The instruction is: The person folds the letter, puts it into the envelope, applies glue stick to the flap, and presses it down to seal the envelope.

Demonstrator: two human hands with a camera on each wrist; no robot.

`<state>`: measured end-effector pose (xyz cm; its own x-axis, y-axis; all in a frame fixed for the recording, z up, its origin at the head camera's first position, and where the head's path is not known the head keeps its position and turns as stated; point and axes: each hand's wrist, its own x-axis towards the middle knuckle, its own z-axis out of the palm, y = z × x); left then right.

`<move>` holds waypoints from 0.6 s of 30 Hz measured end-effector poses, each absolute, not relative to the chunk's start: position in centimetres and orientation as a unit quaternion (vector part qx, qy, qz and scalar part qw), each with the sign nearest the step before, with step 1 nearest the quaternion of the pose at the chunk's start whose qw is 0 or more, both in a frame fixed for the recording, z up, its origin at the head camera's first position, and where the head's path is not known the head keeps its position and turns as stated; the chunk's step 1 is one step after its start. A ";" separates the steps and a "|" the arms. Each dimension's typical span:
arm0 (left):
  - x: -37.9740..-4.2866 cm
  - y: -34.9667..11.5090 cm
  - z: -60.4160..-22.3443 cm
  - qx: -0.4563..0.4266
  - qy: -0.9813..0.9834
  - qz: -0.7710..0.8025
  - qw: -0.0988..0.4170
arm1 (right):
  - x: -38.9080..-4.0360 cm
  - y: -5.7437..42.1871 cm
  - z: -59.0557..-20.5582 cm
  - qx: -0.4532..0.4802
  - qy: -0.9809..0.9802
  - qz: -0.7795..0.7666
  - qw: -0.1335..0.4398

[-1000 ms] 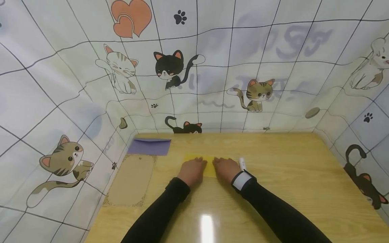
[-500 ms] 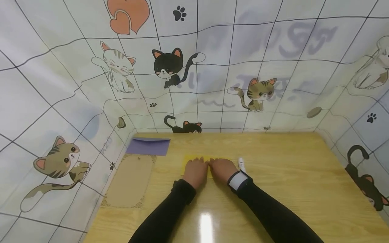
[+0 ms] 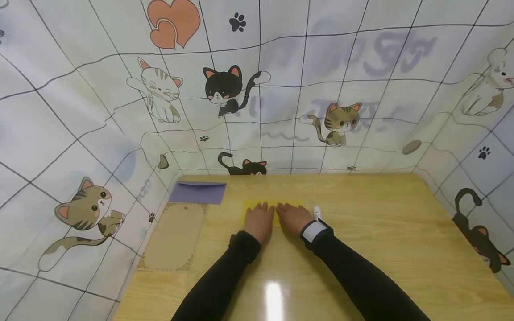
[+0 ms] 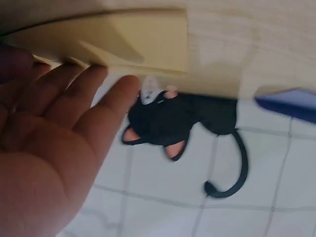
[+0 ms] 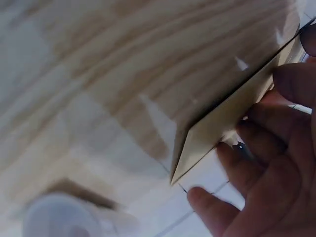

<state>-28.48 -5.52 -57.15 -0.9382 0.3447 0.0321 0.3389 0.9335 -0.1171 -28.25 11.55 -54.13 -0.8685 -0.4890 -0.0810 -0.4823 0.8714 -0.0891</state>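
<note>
A small piece of yellow paper (image 3: 249,204) lies flat near the back of the table, partly covered by both hands. My left hand (image 3: 259,221) rests on its left half, fingers extended forward. On the right half rests my right hand (image 3: 294,218), with its fingertips angled inward so that the two hands nearly meet at the middle. The left wrist view shows loosely straight fingers along the far edge of the yellow paper (image 4: 158,37). In the right wrist view the fingers are spread beside the paper's far edge (image 5: 212,128), lightly bent. Any fold under the hands is hidden.
Just right of the right hand lies a white tube (image 3: 317,212), partly behind the wrist. A purple envelope (image 3: 197,193) sits at the back left, above a tan bordered sheet (image 3: 172,236). Cat-print cloth (image 3: 281,102) walls in the table's (image 3: 381,240) back and sides.
Both hands were apart with curled fingers on the yellow paper, then came together at its middle. Now their fingers are straighter and lie over it, slightly farther forward.
</note>
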 end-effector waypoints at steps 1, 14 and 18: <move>-29.0 -5.9 -57.2 -0.168 -0.985 0.046 0.021 | -28.1 11.5 -54.1 -0.253 0.966 -0.033 0.041; -27.9 -10.3 -56.4 -0.122 -0.989 -0.033 0.083 | -25.5 8.6 -54.1 -0.272 0.962 -0.035 0.009; -27.3 -10.1 -57.5 -0.121 -0.988 -0.042 0.085 | -27.1 8.7 -54.1 -0.241 0.969 -0.044 0.033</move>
